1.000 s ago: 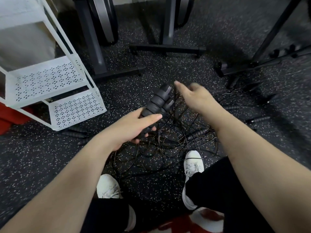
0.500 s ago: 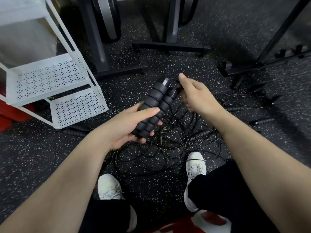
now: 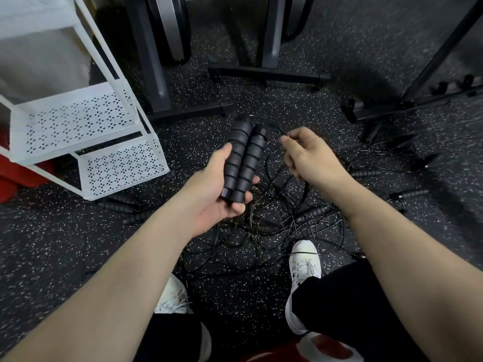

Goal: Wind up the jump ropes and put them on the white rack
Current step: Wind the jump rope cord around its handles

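Winding step, first rope. Left hand (image 3: 209, 194) grips paired handles (image 3: 241, 160); right hand (image 3: 311, 155), at 3 o'clock, pinches cord (image 3: 281, 130). Next: wrap cord around handles.

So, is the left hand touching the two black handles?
Touching. The head view shows the left hand gripping both black handles, thumb and fingers around them.

Tangled ropes (image 3: 274, 226) between hands and floor (image 3: 52, 257)
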`<state>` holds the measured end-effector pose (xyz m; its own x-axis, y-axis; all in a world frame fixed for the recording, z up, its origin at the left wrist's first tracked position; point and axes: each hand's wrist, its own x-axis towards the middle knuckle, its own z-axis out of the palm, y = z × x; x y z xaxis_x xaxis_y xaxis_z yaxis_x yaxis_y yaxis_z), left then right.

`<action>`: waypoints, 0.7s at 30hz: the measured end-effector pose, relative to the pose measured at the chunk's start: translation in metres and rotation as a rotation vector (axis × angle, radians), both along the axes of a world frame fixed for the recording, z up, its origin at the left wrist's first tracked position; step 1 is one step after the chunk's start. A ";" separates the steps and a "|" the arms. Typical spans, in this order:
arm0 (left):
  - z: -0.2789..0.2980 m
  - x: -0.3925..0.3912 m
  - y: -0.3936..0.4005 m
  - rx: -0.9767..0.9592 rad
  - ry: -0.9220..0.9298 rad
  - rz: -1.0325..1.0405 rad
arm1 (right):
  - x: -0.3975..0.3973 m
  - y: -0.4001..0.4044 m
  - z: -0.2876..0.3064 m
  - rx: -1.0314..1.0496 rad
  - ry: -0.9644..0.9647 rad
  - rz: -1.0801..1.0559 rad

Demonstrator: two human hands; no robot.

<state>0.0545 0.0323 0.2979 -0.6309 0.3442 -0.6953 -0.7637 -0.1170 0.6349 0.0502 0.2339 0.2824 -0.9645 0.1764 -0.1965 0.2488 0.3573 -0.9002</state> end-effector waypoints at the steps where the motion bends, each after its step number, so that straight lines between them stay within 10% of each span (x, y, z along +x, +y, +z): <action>1: 0.000 -0.001 0.001 0.027 -0.023 0.021 | 0.001 -0.001 0.001 -0.029 0.004 0.001; 21: -0.011 0.000 0.010 0.172 0.021 0.190 | 0.007 -0.039 0.008 -0.183 -0.002 0.200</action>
